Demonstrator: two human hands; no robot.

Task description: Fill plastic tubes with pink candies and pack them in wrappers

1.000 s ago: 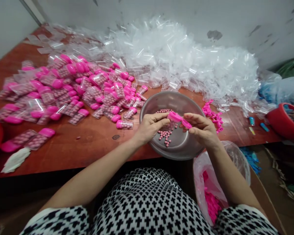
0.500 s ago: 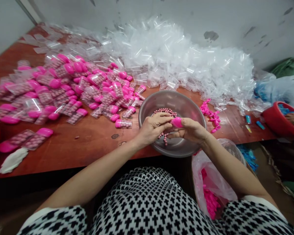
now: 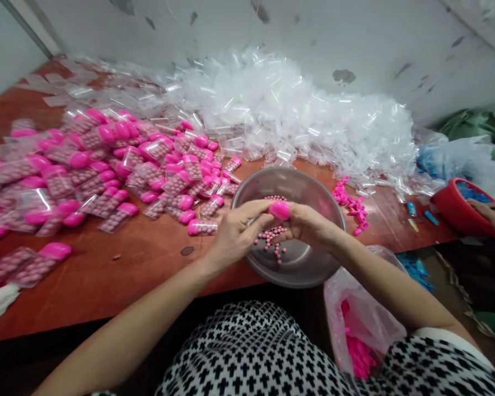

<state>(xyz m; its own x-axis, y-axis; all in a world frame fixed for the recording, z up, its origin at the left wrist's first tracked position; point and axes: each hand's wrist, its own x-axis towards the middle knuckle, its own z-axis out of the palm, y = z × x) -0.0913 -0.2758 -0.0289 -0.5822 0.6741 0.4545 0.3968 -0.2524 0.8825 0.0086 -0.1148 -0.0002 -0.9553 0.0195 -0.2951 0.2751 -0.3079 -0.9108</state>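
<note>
My left hand (image 3: 243, 224) and my right hand (image 3: 313, 224) meet above a grey metal bowl (image 3: 289, 179). Between their fingertips is a small container with a bright pink cap (image 3: 279, 209); both hands are closed on it, and fingers hide most of its body. Loose pink beads (image 3: 271, 236) lie in the bowl below. Left of the bowl spreads a heap of clear containers filled with pink beads (image 3: 119, 212), all capped in pink. Loose pink caps (image 3: 355, 206) lie just right of the bowl.
A large pile of clear plastic containers (image 3: 297, 104) lines the wall. On the right, another person's hand (image 3: 493, 214) is at a red bowl (image 3: 445, 206) holding blue pieces. A plastic bag (image 3: 338, 297) with pink pieces hangs below the table edge. White cloth (image 3: 0, 305) lies far left.
The pink-capped container and both hands have shifted left over the bowl, and the left hand now grips closer around it. The whole view has tilted, so the table appears lower.
</note>
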